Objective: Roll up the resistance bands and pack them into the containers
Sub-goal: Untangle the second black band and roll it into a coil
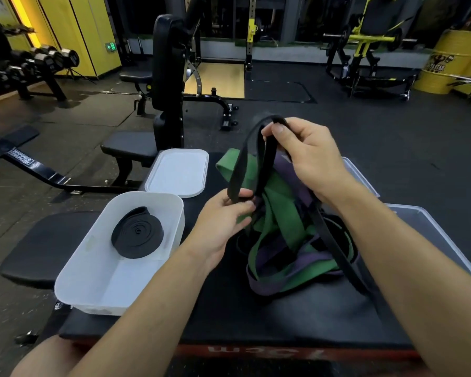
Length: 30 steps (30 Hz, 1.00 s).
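A person at a gym table (256, 317) lifts one black resistance band (259, 148) out of a tangled heap of bands (280, 240). The right grip (307, 156) pinches the top of the band's loop between thumb and fingers, held above the heap. The left grip (223, 221) is closed on a lower stretch of the same band, just beside the heap. The rest of the band trails down under the right forearm, where its end is lost from sight.

The heap shows green, purple and black strands. They are so interwoven that the number of bands in it cannot be counted. One rolled black band (138, 232) lies flat in the far end of an open white container (98, 284) at the left of the table, and one white lid (177, 172) rests beyond it.

Two clear plastic pieces (430, 227) at the right are largely hidden by the right arm, so tub or lid cannot be told. The lettering on the table's red front edge is cut off and hard to read.
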Motion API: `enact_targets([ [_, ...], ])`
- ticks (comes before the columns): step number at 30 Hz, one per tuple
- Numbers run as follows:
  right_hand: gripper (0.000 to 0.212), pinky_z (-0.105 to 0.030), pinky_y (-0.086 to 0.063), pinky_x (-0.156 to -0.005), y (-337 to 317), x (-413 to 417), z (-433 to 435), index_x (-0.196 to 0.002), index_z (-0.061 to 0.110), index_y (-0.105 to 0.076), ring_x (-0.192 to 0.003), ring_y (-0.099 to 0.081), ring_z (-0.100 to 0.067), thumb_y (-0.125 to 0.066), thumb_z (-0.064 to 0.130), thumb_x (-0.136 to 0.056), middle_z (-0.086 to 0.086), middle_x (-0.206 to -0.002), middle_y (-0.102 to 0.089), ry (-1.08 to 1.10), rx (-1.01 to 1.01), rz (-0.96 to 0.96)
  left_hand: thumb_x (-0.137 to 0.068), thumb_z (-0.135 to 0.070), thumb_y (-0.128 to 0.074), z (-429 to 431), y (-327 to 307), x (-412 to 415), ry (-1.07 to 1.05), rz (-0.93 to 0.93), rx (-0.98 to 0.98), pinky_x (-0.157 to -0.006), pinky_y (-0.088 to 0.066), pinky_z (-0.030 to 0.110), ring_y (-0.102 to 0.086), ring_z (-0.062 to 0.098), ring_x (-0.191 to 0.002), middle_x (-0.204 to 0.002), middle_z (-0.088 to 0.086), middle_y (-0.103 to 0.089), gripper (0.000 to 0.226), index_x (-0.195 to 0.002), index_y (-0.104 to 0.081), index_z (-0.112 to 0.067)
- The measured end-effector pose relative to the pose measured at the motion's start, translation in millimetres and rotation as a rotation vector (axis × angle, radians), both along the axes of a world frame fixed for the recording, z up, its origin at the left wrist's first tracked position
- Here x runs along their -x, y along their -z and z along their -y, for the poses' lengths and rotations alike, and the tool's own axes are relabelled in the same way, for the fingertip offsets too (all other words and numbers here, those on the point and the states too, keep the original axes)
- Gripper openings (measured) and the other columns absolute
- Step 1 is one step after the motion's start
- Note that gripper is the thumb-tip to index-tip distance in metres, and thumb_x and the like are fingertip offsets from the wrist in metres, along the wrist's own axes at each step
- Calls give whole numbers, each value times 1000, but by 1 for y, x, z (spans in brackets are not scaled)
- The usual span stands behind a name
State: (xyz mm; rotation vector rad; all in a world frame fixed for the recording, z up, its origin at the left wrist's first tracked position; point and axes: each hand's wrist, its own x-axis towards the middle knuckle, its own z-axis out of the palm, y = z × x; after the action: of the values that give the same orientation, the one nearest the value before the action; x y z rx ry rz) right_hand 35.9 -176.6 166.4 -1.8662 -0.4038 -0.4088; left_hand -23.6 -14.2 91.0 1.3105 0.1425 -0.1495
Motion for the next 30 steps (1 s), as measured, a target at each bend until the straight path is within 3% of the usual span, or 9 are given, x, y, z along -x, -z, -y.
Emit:
enact_targets([
  [4,23,-51,-59,-93,11,-8,0,-96,20,-74,-84,-74,-26,-54,23,-107,-5,-82,-67,-111,-79,-176,-76,5,-68,4,0,1,-11,51,-148,-98,-56,32,-71,3,-102,-111,-7,-73,47,-114,-65,-22],
  [8,21,-20,-50,-68,17,-12,3,-104,31,-71,-63,-63,-5,-52,22,-108,16,-63,-61,-54,109,-162,-69,-11,-86,-2,-4,2,-43,146,-179,-95,-50,26,-57,0,-119,-132,-18,-54,87,-138,-42,-39],
  [10,22,-16,-43,-62,22,-12,3,-117,30,-69,-56,-54,1,-51,19,-108,22,-61,-61,-62,233,-187,-71,-26,-95,-5,-7,0,-37,198,-286,-111,-41,30,-42,0,-137,-153,-16,-38,109,-153,-25,-47],
  [13,38,-28,-45,-72,29,-13,4,-139,33,-58,-64,-51,-4,-59,20,-104,18,-76,-55,-111,254,-234,-67,-45,-96,-7,-9,-3,-64,307,-488,-125,-24,39,-17,-2,-149,-166,-20,-15,125,-161,-13,-46],
  [16,40,-33,-48,-69,26,-4,3,-133,24,-52,-66,-54,-13,-69,17,-98,8,-71,-62,-250,252,-307,-55,-58,-91,-5,-9,-11,-52,344,-575,-126,-25,41,-19,-3,-149,-160,-27,-21,134,-161,-11,-45],
  [18,35,-31,-50,-69,23,1,-1,-122,12,-49,-66,-57,-15,-72,12,-96,-4,-75,-69,-339,183,-341,-54,-57,-89,-3,-8,-16,23,358,-616,-123,-30,48,-35,3,-146,-144,-37,-41,124,-157,-20,-47],
  [23,29,-38,-53,-80,29,-4,5,-114,9,-48,-76,-63,-26,-71,9,-96,-11,-78,-72,-347,-101,-367,-92,-36,-74,4,-10,-28,34,370,-696,-90,-56,40,-66,6,-86,-88,-13,-70,14,-101,-66,-29],
  [26,48,-40,-54,-95,42,-10,25,-123,21,-57,-95,-71,-23,-77,14,-80,-8,-102,-76,-363,-90,-457,-100,-22,-58,1,-20,-30,-78,322,-607,-68,-48,23,-55,5,-61,-63,-13,-59,20,-81,-64,-25],
  [30,56,-26,-47,-108,59,-11,37,-128,28,-59,-120,-63,-7,-75,-2,-84,6,-128,-67,-322,385,-459,-104,-13,-50,0,-35,-32,-76,283,-362,-73,-48,34,-38,11,-52,-51,-14,-40,28,-77,-56,-18],
])
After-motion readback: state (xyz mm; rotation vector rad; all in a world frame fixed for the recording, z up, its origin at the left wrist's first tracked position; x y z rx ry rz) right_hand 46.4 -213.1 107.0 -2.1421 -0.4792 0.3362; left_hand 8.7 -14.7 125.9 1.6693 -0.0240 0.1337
